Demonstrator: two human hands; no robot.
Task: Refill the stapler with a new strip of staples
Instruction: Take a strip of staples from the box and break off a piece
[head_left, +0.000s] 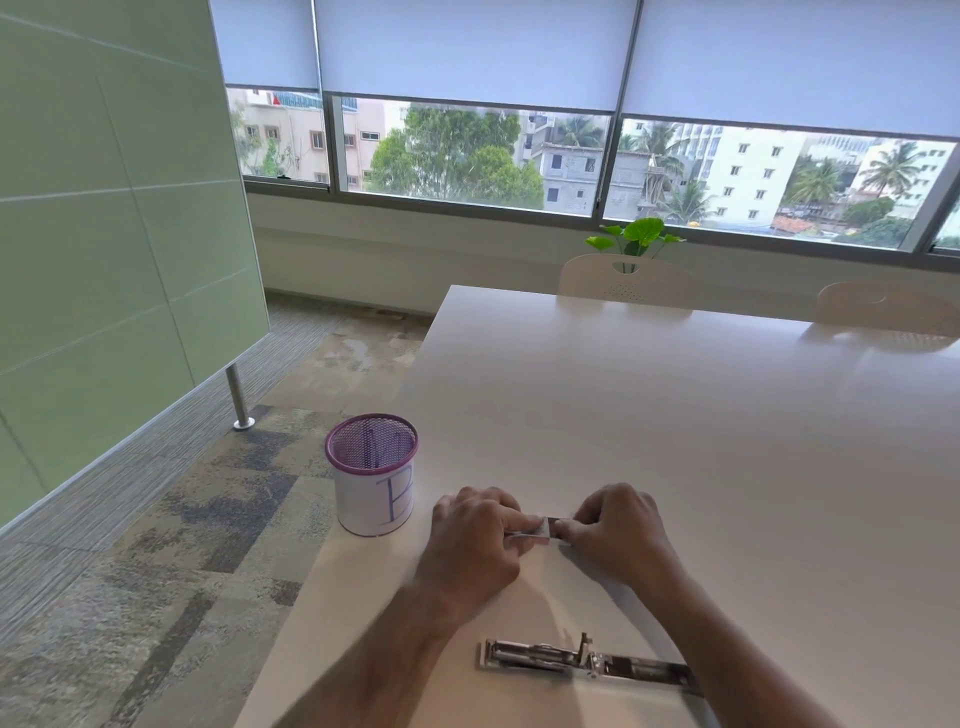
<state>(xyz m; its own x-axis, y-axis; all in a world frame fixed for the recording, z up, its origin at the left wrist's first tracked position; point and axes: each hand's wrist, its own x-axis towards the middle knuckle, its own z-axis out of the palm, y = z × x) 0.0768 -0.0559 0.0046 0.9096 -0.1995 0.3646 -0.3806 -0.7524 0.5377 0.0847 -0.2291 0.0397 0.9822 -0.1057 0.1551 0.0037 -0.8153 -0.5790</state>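
A metal stapler (582, 661) lies swung fully open and flat on the white table (675, 415), close to the front edge, between my forearms. Farther back, my left hand (475, 535) and my right hand (618, 530) both hold a small staple box (545, 527) just above the table. Left fingers curl round its left end, right fingers pinch its right end. Only a short silver-grey part of the box shows between the hands. No loose staple strip can be seen.
A purple mesh pen cup (373, 473) wrapped in white paper with a letter P stands at the table's left edge, left of my left hand. Two cream chairs (626, 280) stand along the far side. A green partition (104, 234) stands at the left.
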